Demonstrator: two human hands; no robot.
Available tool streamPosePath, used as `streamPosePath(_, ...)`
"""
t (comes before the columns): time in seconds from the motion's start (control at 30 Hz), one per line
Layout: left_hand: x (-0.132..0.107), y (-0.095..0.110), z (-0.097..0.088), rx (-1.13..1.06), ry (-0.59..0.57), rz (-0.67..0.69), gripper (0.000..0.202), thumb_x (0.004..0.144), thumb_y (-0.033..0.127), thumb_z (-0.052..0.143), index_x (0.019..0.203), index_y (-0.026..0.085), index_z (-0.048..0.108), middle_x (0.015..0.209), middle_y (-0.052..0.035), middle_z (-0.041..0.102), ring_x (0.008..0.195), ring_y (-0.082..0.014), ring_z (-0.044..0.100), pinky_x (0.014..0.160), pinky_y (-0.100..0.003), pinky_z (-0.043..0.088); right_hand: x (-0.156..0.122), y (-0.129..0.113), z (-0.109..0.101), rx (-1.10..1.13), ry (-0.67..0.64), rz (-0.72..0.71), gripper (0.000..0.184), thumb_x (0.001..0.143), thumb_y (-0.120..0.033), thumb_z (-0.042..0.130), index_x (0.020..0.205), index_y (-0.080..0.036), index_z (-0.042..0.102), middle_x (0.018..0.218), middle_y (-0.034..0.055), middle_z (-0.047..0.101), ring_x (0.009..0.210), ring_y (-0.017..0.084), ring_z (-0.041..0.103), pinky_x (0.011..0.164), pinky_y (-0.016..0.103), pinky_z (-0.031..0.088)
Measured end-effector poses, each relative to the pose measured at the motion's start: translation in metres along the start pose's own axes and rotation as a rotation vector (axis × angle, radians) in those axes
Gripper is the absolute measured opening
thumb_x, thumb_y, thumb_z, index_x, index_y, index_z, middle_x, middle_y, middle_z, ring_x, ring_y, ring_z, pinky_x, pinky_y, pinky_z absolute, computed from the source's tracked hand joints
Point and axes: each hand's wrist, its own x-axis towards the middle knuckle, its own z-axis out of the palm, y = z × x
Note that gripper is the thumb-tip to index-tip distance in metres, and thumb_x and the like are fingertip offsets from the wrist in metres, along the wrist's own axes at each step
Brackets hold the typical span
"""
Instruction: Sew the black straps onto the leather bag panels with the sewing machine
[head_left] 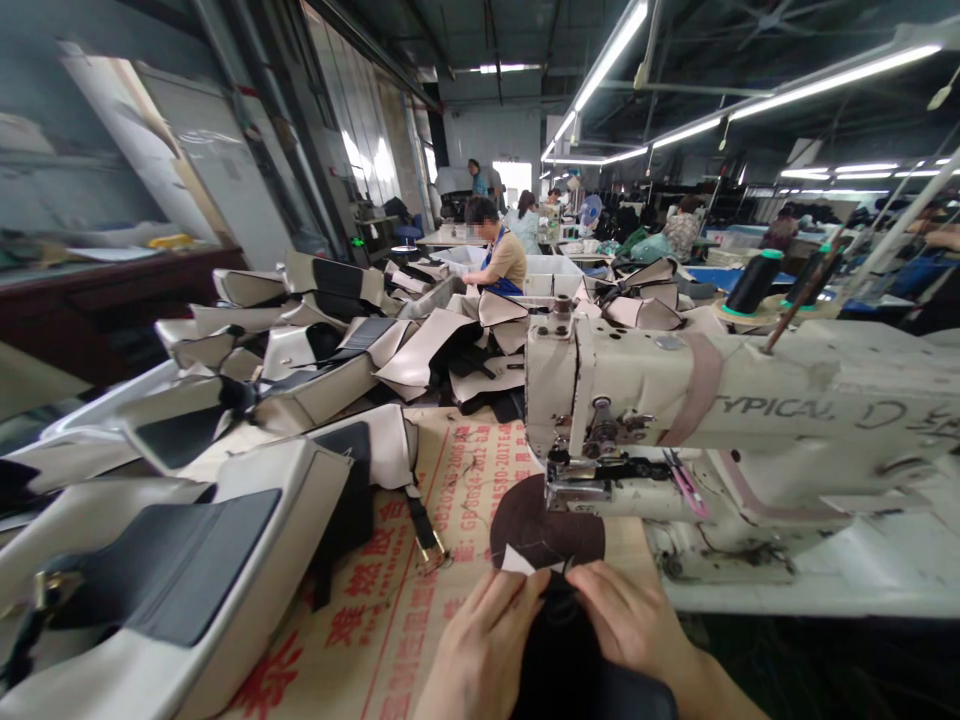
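My left hand (pixel 484 635) has its fingers pinched on the left side of a black bag piece (pixel 559 655), which looks like leather or fabric. On the piece's opposite side, my right hand (pixel 630 615) grips with thumb and fingers closed. The lower part of the piece runs out of view. A small white corner (pixel 516 561) shows just beyond my left fingertips; whether it belongs to the piece I cannot tell. Past my fingers, a dark brown rounded pad (pixel 517 515) lies beneath the head of a sewing machine (pixel 592 400). My hands are in front of the needle area, apart from it.
Cream and black bags (pixel 300 480) are heaped on the left and at the back. Red-printed board (pixel 405 600) covers the tabletop. Black thread cones (pixel 754 282) stand behind the machine, and pink-handled snips (pixel 686 485) rest on its arm. A co-worker (pixel 499 255) sits beyond the heap.
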Motion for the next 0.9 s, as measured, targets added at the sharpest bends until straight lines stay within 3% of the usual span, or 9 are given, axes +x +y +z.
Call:
streamPosePath(0.13, 0.009, 0.002, -0.005, 0.060, -0.057, 0.021, 0.036, 0.080, 0.004, 0.039, 0.104, 0.021, 0.061, 0.095, -0.0051, 0.064, 0.087, -0.0158, 0.059, 0.084, -0.028, 0.051, 0.004, 0.000, -0.004, 0.032, -0.040, 0.031, 0.027, 0.090, -0.011, 0.029, 0.107, -0.013, 0.050, 0.089, 0.0082, 0.060, 0.081, 0.015, 0.059, 0.069, 0.024, 0.049)
streamPosePath(0.3, 0.015, 0.003, -0.008, -0.004, -0.153, -0.027, 0.034, 0.083, 0.005, 0.038, 0.108, 0.021, 0.056, 0.103, -0.0038, 0.062, 0.099, -0.0160, 0.055, 0.094, -0.034, 0.045, 0.012, -0.003, -0.014, 0.043, -0.148, 0.068, 0.025, 0.091, -0.011, 0.031, 0.106, -0.013, 0.052, 0.089, 0.0077, 0.056, 0.079, 0.015, 0.055, 0.071, 0.026, 0.047)
streamPosePath(0.53, 0.016, 0.001, -0.007, -0.094, -0.192, -0.046, 0.030, 0.086, 0.009, 0.036, 0.104, 0.021, 0.056, 0.098, -0.0040, 0.060, 0.096, -0.0160, 0.055, 0.090, -0.033, 0.046, 0.015, -0.003, -0.013, 0.055, -0.221, 0.078, 0.024, 0.092, -0.012, 0.030, 0.099, -0.014, 0.053, 0.084, 0.0057, 0.053, 0.078, 0.015, 0.050, 0.070, 0.028, 0.044)
streamPosePath(0.77, 0.024, -0.006, -0.014, -0.254, -0.246, -0.239, 0.025, 0.089, 0.023, 0.038, 0.096, 0.022, 0.062, 0.089, -0.0019, 0.061, 0.086, -0.0129, 0.058, 0.081, -0.025, 0.048, 0.020, 0.002, -0.011, 0.159, -0.276, 0.135, 0.019, 0.092, -0.014, 0.032, 0.094, -0.016, 0.052, 0.083, 0.0036, 0.052, 0.078, 0.014, 0.049, 0.069, 0.026, 0.043)
streamPosePath(0.9, 0.009, -0.021, -0.027, -0.341, -0.326, -0.247, 0.029, 0.087, 0.030, 0.045, 0.112, 0.029, 0.058, 0.111, -0.0015, 0.061, 0.102, -0.0145, 0.056, 0.091, -0.027, 0.044, 0.018, 0.003, -0.008, 0.130, -0.244, 0.119, 0.021, 0.090, -0.012, 0.032, 0.094, -0.016, 0.052, 0.085, 0.0041, 0.052, 0.079, 0.015, 0.050, 0.069, 0.026, 0.042)
